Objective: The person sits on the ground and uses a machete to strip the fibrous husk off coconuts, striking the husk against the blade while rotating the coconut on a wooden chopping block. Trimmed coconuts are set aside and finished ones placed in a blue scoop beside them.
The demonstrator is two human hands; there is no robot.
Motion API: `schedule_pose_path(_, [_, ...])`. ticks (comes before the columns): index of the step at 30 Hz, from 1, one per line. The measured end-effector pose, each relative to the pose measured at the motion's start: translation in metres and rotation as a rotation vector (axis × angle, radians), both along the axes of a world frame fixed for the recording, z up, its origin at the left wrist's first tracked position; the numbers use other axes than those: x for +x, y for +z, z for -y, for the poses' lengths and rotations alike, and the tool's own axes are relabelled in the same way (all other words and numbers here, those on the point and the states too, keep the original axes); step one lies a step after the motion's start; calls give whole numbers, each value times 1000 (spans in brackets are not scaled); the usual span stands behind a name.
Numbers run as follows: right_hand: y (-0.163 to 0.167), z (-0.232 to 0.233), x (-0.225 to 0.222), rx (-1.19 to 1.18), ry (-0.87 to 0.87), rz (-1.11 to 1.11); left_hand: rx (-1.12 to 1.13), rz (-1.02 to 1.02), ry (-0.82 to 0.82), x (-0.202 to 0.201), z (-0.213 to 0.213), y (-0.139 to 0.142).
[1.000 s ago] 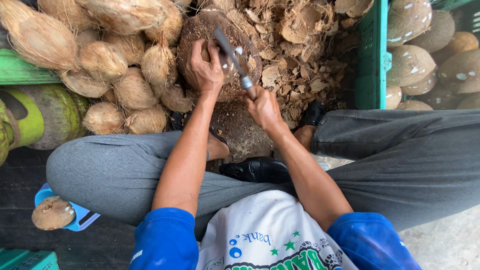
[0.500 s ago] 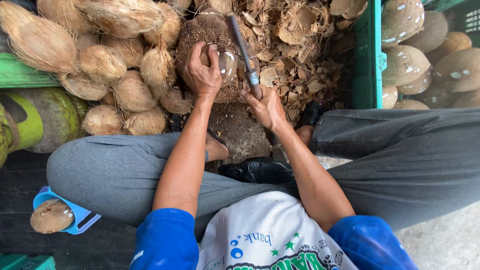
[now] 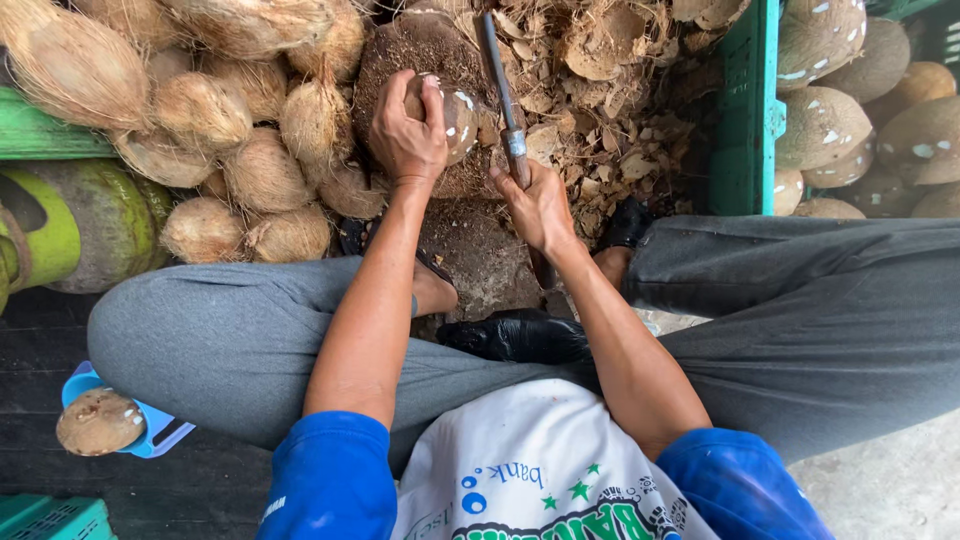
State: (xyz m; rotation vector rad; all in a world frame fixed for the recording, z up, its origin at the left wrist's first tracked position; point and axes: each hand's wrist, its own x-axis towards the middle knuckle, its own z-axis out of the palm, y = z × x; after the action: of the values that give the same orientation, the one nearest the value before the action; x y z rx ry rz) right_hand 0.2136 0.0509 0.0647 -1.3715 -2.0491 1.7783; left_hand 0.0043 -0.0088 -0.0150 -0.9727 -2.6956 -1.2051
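Coconut (image 3: pixel 452 112) sits under left hand (image 3: pixel 405 130), beside knife (image 3: pixel 500 85)

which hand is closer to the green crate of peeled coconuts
Right. The right hand, gripping the knife, sits just left of the green crate; the left hand, on a coconut, is farther left.

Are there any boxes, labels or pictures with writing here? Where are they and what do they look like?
Printed shirt front: bottom middle, white cloth with blue and green letters, green stars and blue dots.
Green plastic crate: upper right, straight-walled, holding trimmed coconuts.
Green crate corner: bottom left, ribbed.
No signs or screens show.
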Motion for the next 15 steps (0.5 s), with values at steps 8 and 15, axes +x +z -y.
schedule_pose_path(8, [4,14,-6,-47,32,72,-51,36,57,4,-2,-3])
schedule_pose_path(15, [0,-16,6,-197,-128,-6,43,-10,-22,-8,1,-5])
